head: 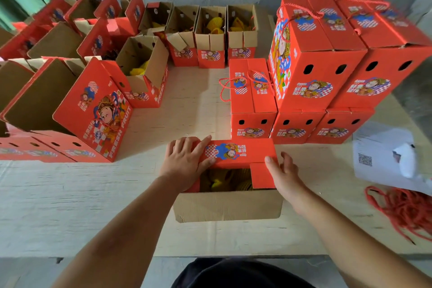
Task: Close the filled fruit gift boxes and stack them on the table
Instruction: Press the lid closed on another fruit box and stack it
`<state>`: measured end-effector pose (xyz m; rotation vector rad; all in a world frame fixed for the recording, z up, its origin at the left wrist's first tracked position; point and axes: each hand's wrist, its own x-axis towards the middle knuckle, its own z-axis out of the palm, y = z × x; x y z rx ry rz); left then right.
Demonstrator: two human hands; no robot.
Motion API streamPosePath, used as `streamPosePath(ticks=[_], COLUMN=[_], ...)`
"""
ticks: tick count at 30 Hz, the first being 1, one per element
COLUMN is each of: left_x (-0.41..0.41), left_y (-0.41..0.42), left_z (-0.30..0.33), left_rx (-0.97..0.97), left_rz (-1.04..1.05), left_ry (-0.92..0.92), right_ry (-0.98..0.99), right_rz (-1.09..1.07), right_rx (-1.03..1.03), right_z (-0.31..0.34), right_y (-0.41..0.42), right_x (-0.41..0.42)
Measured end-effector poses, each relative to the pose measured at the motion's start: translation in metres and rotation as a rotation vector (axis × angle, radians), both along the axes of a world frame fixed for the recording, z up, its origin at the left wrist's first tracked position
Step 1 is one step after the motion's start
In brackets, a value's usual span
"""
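Stretching wide underneath, a pale wooden surface (70,206), showing bare room along its near edge and in a lane up the middle. Crowding the left and far edges, rows of open red cardboard gift boxes (98,110). Rising at the right, a stack of closed red gift boxes with rope handles (322,72). Sitting near the front edge, centre, a red fruit gift box with brown inner flaps (228,206), half shut, yellow netted fruit (219,182) showing inside. Pressing the far red lid flap (236,152) down, left hand (187,161), fingers straight. Touching the small side flap (261,175), right hand (284,175), fingers spread and relaxed. Lying at the right edge, white paper sheets (385,159) and a tangle of red rope (406,210).
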<state>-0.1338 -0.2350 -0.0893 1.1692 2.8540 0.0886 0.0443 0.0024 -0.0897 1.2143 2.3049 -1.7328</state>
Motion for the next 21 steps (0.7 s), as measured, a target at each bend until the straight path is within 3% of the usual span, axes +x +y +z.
streamPosePath(ticks=[5,8,15,17,19,21], left_x=[-0.006,-0.006,-0.007,-0.008,-0.015,-0.025], left_y=[-0.001,-0.001,0.000,0.002,0.005,0.009], left_z=[0.005,0.008,0.012,0.013,0.014,0.017], left_rx=[0.085,0.123,0.157,0.168,0.165,0.142], left_rz=[0.009,0.045,0.090,0.103,0.120,0.130], left_ry=[-0.094,-0.182,-0.287,-0.326,-0.412,-0.506], right_ry=[-0.215,-0.241,-0.096,-0.034,0.172,0.342], right_rz=[0.025,0.034,-0.153,-0.258,-0.411,-0.433], right_rx=[-0.236,-0.212,-0.144,-0.295,-0.582,-0.665], right_z=[0.009,0.010,0.024,0.035,0.045,0.047], right_y=[-0.004,-0.009,-0.030,-0.029,-0.032,-0.042], right_x=[0.032,0.038,0.037,0.043,0.051,0.059])
